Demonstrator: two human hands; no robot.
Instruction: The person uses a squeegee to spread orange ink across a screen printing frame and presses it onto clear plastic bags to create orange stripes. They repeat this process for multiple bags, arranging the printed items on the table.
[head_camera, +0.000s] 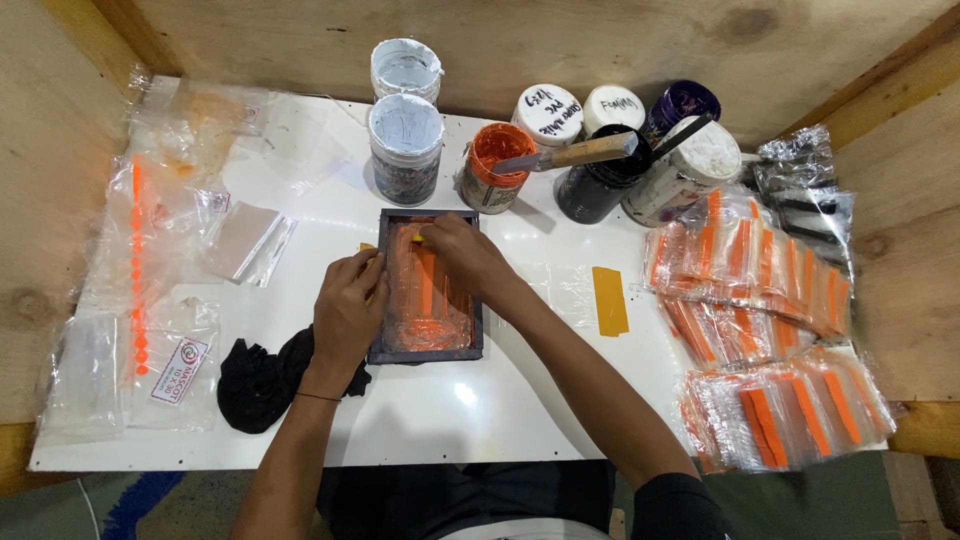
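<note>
A small dark-framed printing screen (426, 351) smeared with orange ink lies in the middle of the white table (440, 410). My left hand (347, 305) rests on the frame's left edge with fingers curled, pressing it down. My right hand (458, 252) reaches over the screen's upper part, fingertips pinched on a small yellow piece at the top left of the mesh. An orange stripe shows through the mesh between my hands.
Paint jars stand at the back: two white-lidded tubs (405, 145), an open orange jar (493, 165) with a wooden-handled knife (580, 153) across it, dark jars (598, 185). Printed clear bags with orange stripes (760, 330) pile right. A yellow squeegee strip (609, 300), black rag (262, 380), empty bags (150, 300) left.
</note>
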